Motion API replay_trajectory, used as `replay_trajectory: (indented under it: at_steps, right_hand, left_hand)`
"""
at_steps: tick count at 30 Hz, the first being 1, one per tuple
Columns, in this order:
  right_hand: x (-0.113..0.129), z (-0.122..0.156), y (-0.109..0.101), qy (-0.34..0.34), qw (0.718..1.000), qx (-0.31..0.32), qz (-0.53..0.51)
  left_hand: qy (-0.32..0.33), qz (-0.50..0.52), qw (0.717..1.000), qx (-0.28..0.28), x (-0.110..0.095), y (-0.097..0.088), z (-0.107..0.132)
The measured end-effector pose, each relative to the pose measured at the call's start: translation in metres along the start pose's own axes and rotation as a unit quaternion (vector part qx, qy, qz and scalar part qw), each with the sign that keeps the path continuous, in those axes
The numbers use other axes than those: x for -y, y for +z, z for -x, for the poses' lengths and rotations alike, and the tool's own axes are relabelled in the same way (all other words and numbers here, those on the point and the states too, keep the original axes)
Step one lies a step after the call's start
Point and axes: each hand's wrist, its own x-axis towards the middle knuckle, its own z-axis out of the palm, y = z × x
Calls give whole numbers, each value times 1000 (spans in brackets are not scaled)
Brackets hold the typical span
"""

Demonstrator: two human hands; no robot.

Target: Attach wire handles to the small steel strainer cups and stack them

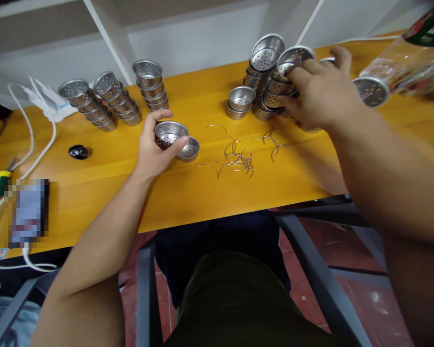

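Observation:
My left hand (155, 147) is closed round a perforated metal cup (170, 134), thumb at its near rim. Touching that cup is a smaller metal cup (189, 149), partly behind my thumb. Over at the right, my right hand (321, 91) reaches in among stacked perforated cups (267, 53), its fingers at the upper rim of a leaning stack (280, 86). My palm and fingers hide part of those cups. Between my hands lies a loose heap of thin curved metal wires (238, 161), with a few more wires (273, 142) beside it.
Several cup stacks (147, 84) stand along the back left. A black shiny object (78, 152), a phone (29, 212) on a white cable and a green-yellow tool handle (2, 184) lie at left. A clear plastic bottle (394, 65) lies at far right.

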Motion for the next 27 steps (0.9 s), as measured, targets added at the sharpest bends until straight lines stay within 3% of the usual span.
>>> replay_trajectory:
  at_steps: [4,14,18,21,22,24,26,27]
  right_hand:
    - [8,1,-7,35,999,18,23]
    - [21,8,-28,50,998,-8,-33]
    - [17,18,-40,18,991,-120,-56]
    - [26,28,-59,-40,971,-210,-110]
    - [32,30,-64,-59,975,-164,-140]
    - [44,32,-65,-110,973,9,-201]
    - [55,29,-53,-170,946,177,-212]
    - [59,25,-43,-195,935,214,-204]
  left_hand:
    - [23,28,999,7,5,-1,0]
    - [5,20,999,42,12,-5,2]
    - [-20,-2,999,37,8,-6,2]
    - [2,-4,1000,8,13,-1,1]
    - [7,2,1000,1,15,0,1]
    - [11,23,1000,-11,19,4,0]
    - [1,34,999,-14,21,5,1]
    - [-10,30,999,-12,21,5,1]
